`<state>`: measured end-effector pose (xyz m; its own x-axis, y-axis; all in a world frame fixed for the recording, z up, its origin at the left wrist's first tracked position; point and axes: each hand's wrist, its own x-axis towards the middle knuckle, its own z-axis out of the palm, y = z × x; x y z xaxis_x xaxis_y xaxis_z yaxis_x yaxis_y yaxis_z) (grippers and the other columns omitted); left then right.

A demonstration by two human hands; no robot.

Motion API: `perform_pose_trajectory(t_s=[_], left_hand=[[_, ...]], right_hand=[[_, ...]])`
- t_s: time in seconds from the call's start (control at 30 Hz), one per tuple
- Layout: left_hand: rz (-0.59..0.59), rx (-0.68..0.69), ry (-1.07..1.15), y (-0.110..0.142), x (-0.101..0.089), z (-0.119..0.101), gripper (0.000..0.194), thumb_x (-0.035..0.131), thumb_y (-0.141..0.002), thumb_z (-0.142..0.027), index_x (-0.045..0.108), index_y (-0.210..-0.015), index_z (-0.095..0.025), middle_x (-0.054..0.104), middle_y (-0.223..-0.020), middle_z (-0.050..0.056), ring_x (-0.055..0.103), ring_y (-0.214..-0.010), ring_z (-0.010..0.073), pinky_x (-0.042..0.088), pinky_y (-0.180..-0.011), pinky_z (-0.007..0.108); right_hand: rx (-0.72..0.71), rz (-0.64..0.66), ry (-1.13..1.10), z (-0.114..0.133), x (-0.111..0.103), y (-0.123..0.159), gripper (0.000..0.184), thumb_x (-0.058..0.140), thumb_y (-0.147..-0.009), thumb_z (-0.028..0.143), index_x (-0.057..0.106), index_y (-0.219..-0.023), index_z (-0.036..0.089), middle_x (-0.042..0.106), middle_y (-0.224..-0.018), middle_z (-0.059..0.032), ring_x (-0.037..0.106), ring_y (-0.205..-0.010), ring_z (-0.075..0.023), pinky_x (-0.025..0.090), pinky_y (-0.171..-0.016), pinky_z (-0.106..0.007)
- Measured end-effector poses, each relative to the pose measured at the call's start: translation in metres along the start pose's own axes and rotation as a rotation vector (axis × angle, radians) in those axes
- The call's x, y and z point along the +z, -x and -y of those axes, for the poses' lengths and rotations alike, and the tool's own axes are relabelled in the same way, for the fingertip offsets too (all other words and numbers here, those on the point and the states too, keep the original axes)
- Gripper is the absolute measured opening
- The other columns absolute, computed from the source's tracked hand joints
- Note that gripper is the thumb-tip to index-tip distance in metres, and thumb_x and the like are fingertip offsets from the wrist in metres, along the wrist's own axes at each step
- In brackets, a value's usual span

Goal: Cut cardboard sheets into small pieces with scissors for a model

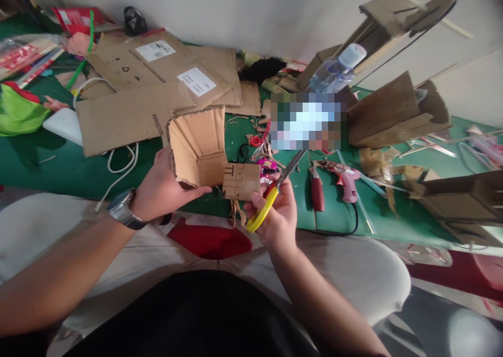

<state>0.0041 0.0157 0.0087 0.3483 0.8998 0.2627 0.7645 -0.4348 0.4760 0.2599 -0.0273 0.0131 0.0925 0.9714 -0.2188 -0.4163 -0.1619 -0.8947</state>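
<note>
In the near middle of the scene, the left hand [159, 184] holds an open brown cardboard box with folded walls [202, 155], creased board showing inside, between its thumb and its fingers (these are mostly hidden behind the wall). Just to the right, the right hand [277, 213] pinches a small square brown cardboard piece [241, 181] with thumb and fingers, carrying also yellow-handled metal scissors [264, 209]. At far right is a clear plastic bottle with white cap [332, 74], its content unclear to me.
</note>
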Motion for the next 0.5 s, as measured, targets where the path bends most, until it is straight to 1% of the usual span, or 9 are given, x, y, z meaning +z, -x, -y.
perform_pose_trajectory(t_s=[0.07, 0.1, 0.17, 0.23, 0.33, 0.4, 0.47, 0.5], left_hand=[[-0.031, -0.041, 0.0, -0.003, 0.005, 0.005, 0.069, 0.086, -0.089, -0.051, 0.059, -0.149, -0.028, 0.07, -0.15, 0.014, 0.061, -0.145, 0.0445, 0.049, -0.12, 0.063], [-0.037, -0.054, 0.008, -0.005, 0.008, 0.007, 0.076, 0.09, -0.086, -0.048, 0.057, -0.151, -0.025, 0.07, -0.149, 0.016, 0.063, -0.142, 0.0452, 0.049, -0.119, 0.064], [-0.04, -0.07, 0.047, -0.005, 0.014, 0.009, 0.095, 0.096, -0.08, -0.044, 0.048, -0.16, -0.021, 0.069, -0.15, 0.019, 0.064, -0.14, 0.0463, 0.049, -0.119, 0.065], [-0.038, -0.071, 0.092, -0.004, 0.019, 0.01, 0.109, 0.097, -0.079, -0.043, 0.038, -0.167, -0.021, 0.065, -0.156, 0.02, 0.063, -0.143, 0.0457, 0.049, -0.12, 0.063], [0.002, -0.048, 0.141, -0.002, 0.023, 0.011, 0.108, 0.094, -0.084, -0.042, 0.032, -0.171, -0.023, 0.059, -0.163, 0.021, 0.061, -0.148, 0.0424, 0.052, -0.12, 0.057], [0.019, -0.049, 0.15, -0.001, 0.024, 0.012, 0.109, 0.093, -0.085, -0.041, 0.03, -0.172, -0.024, 0.061, -0.161, 0.02, 0.063, -0.145, 0.0406, 0.055, -0.116, 0.055], [0.048, -0.037, 0.133, -0.002, 0.024, 0.013, 0.109, 0.094, -0.083, -0.038, 0.032, -0.172, -0.025, 0.063, -0.159, 0.019, 0.064, -0.143, 0.0402, 0.056, -0.115, 0.055], [0.073, -0.023, 0.114, -0.003, 0.024, 0.013, 0.105, 0.094, -0.082, -0.037, 0.036, -0.17, -0.026, 0.062, -0.16, 0.018, 0.063, -0.143, 0.0404, 0.055, -0.116, 0.055]], right_hand=[[0.006, -0.001, -0.019, 0.004, -0.002, -0.002, 0.056, 0.093, -0.078, 0.028, 0.049, -0.112, 0.032, 0.061, -0.088, 0.0106, 0.069, -0.056, -0.0085, 0.053, -0.043, -0.017], [0.005, 0.001, -0.02, 0.006, -0.002, -0.002, 0.055, 0.093, -0.078, 0.029, 0.049, -0.111, 0.032, 0.061, -0.089, 0.0105, 0.07, -0.056, -0.0083, 0.054, -0.044, -0.017], [-0.001, 0.007, -0.01, 0.009, -0.003, -0.003, 0.054, 0.092, -0.079, 0.03, 0.048, -0.11, 0.032, 0.061, -0.09, 0.0103, 0.069, -0.056, -0.0078, 0.054, -0.043, -0.017], [-0.006, 0.012, 0.0, 0.011, -0.002, -0.003, 0.052, 0.091, -0.081, 0.03, 0.047, -0.109, 0.032, 0.061, -0.089, 0.0105, 0.067, -0.053, -0.007, 0.053, -0.042, -0.017], [-0.016, -0.008, -0.001, 0.013, -0.001, -0.002, 0.05, 0.088, -0.08, 0.025, 0.047, -0.109, 0.031, 0.06, -0.087, 0.0108, 0.065, -0.05, -0.0063, 0.05, -0.04, -0.017], [-0.023, -0.024, 0.001, 0.014, 0.0, -0.002, 0.051, 0.087, -0.079, 0.023, 0.046, -0.108, 0.03, 0.06, -0.086, 0.0113, 0.064, -0.048, -0.0064, 0.048, -0.039, -0.016], [-0.031, -0.032, 0.017, 0.013, 0.0, -0.003, 0.051, 0.086, -0.079, 0.022, 0.045, -0.108, 0.031, 0.06, -0.085, 0.0118, 0.065, -0.048, -0.0068, 0.049, -0.039, -0.016], [-0.036, -0.032, 0.029, 0.012, 0.0, -0.003, 0.05, 0.086, -0.08, 0.022, 0.045, -0.108, 0.031, 0.06, -0.084, 0.0119, 0.066, -0.05, -0.0073, 0.05, -0.04, -0.017]])
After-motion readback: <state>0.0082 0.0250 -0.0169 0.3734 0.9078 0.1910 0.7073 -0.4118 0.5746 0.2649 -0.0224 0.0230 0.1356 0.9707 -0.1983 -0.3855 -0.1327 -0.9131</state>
